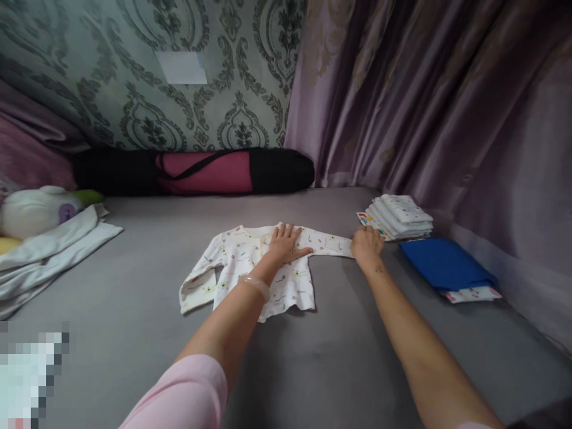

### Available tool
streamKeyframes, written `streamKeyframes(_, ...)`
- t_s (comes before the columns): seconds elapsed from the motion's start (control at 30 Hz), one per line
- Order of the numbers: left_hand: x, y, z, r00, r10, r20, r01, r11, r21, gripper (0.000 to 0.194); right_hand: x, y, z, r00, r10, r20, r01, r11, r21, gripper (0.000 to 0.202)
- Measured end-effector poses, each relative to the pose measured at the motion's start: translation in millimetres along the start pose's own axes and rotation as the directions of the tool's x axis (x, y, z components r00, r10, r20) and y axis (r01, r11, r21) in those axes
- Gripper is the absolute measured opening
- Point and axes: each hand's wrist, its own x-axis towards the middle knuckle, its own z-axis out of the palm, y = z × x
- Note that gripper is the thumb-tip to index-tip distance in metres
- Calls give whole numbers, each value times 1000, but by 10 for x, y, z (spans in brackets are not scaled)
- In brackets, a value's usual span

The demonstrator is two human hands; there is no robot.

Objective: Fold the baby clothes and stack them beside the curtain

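Note:
A small white long-sleeved baby shirt (241, 256) with a scattered print lies spread on the grey sheet. Pressed flat on its chest, fingers apart, is my left hand (286, 243); a pale bangle (254, 286) circles that wrist. My right hand (367, 243) is closed on the cuff of the sleeve on the right, which stretches out straight. The other sleeve angles down to the left. My left forearm hides part of the shirt's lower front.
A stack of folded white cloths (402, 215) sits beyond my right hand, with a blue folded cloth (447, 262) nearer. White clothing (58, 250) and a plush toy (36, 211) lie at left. A long black and maroon bag (205, 173) rests along the wall; purple curtains (379, 89) hang at right.

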Motion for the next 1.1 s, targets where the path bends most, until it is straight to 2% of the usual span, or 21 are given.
streamKeyframes(0.07,-1,5,-8,1000,-5,2,5,1000,5,91,-87,-309,40,967,-256,-16,257,963,84,41)
streamKeyframes(0.13,-5,6,-18,1000,-7,19,7,1000,24,82,-196,-623,139,864,-500,55,480,852,208,46)
streamKeyframes(0.2,-12,3,-30,999,-10,47,8,998,56,70,-290,-852,265,803,-584,121,535,796,284,53)
streamKeyframes(0.23,-16,2,-35,998,-12,57,8,998,69,66,-322,-917,324,798,-583,152,526,797,297,56)
streamKeyframes(0.33,-25,3,-40,998,-16,57,11,996,84,62,-351,-923,431,833,-504,228,445,856,264,63)
streamKeyframes(0.57,-28,11,-11,1000,-21,1,21,998,57,88,-322,-522,401,909,-295,296,287,955,69,69)
streamKeyframes(0.7,-26,6,-20,1000,-18,24,17,999,46,92,-325,-312,398,937,-203,285,211,978,6,67)
streamKeyframes(0.9,-31,-11,-16,999,-13,34,12,1000,24,94,-306,102,404,972,-124,198,148,983,-111,65)
streamKeyframes(1.03,-17,-21,-26,999,-5,52,6,1000,-18,94,-301,280,423,976,-124,177,147,981,-124,64)
streamKeyframes(1.1,7,-16,-84,994,-11,108,18,998,-67,92,-283,302,421,976,-125,179,148,982,-120,63)
